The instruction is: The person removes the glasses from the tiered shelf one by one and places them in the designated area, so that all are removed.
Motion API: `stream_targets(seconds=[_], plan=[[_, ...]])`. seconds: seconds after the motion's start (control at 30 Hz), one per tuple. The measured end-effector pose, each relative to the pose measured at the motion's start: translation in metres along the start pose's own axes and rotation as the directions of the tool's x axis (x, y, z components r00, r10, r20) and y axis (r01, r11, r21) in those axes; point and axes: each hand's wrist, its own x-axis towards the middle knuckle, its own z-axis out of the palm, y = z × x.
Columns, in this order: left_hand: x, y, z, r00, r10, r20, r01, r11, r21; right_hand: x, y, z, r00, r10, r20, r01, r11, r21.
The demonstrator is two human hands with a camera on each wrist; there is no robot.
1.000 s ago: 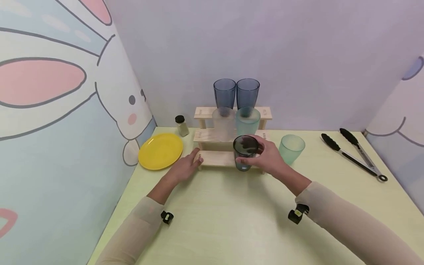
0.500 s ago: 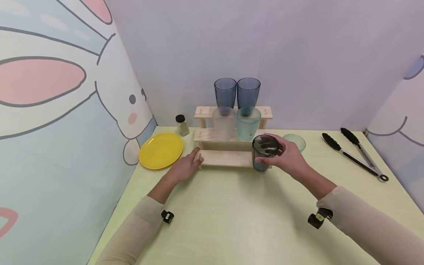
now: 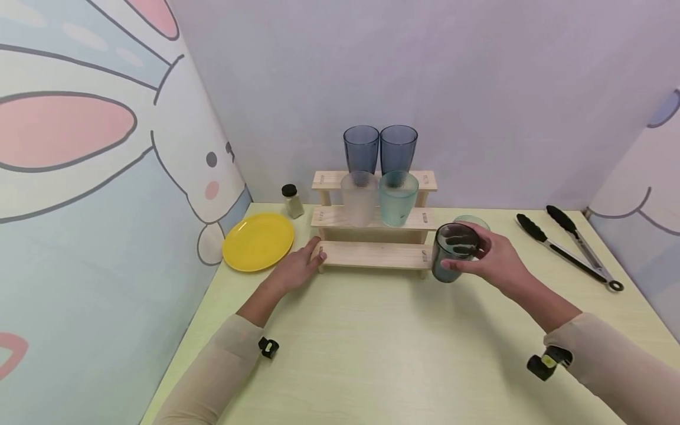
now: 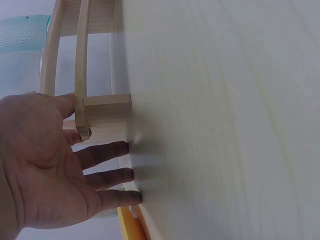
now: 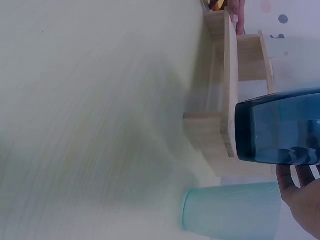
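My right hand (image 3: 496,260) grips a dark blue-grey drinking glass (image 3: 444,268) around its side. The glass is upright, off the right end of the bottom tier of a three-tier wooden rack (image 3: 372,255). In the right wrist view the base of the glass (image 5: 272,127) is raised above the table, beside the rack's end. My left hand (image 3: 296,268) pinches the left end of the bottom tier between thumb and index finger; its other fingers (image 4: 107,178) stretch out toward the table. A pale green tumbler (image 5: 232,210) stands to the right, mostly hidden behind the right hand in the head view.
Two blue glasses (image 3: 398,144) are on the top tier. A clear frosted tumbler (image 3: 358,200) and an aqua tumbler (image 3: 397,200) occupy the middle one. Left of the rack are a yellow plate (image 3: 258,242) and a black-capped jar (image 3: 293,202); tongs (image 3: 574,248) lie at right.
My right hand has carried the dark glass rightward, from in front of the bottom tier to past its right end. It now covers most of the green tumbler. The left hand has stayed put.
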Motion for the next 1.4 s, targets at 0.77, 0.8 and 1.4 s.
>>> stream_targets(seconds=[0.77,0.8,1.4], plan=[[-0.004,0.006,-0.002,1.000,-0.029,0.005,0.029,1.000,-0.010,-0.026,0.054,-0.060,0.990,0.052,-0.129,-0.057,0.998,-0.035],[-0.003,0.005,-0.002,1.000,-0.030,0.008,0.030,0.999,-0.015,-0.026,0.057,-0.062,0.989,0.065,-0.133,-0.071,0.997,-0.035],[-0.012,0.014,-0.003,1.000,-0.025,-0.010,0.025,1.000,0.005,0.002,0.104,-0.076,0.973,0.168,-0.155,-0.160,0.985,0.063]])
